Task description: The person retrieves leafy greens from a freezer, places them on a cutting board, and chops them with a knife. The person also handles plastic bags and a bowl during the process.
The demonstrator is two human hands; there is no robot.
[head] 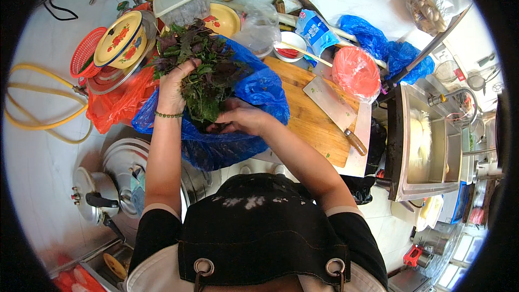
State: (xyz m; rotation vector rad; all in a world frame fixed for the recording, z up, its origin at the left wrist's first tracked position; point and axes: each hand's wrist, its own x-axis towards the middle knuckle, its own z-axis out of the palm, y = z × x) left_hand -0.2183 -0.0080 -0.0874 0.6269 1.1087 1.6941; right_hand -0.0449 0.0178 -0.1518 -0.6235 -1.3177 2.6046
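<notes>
A large bunch of green and purple leafy herbs (202, 77) rises above an opened blue plastic bag (259, 85). My left hand (178, 83), with a green bead bracelet at its wrist, grips the bunch from the left, thumb across the leaves. My right hand (241, 117) is at the lower right of the bunch, its fingers curled under the leaves and partly hidden by them. Right of the bag lies a wooden cutting board (294, 105), on which a cleaver (330, 101) rests, its wooden handle towards me.
A yellow enamel pot (121, 40) and red plastic basket (87, 50) stand left, by a red plastic bag (121, 97). Behind the board are a white bowl (290, 44) with chopsticks across it and a plastic-covered red bowl (356, 71). A pressure cooker (95, 194) sits lower left, a metal sink (425, 162) right.
</notes>
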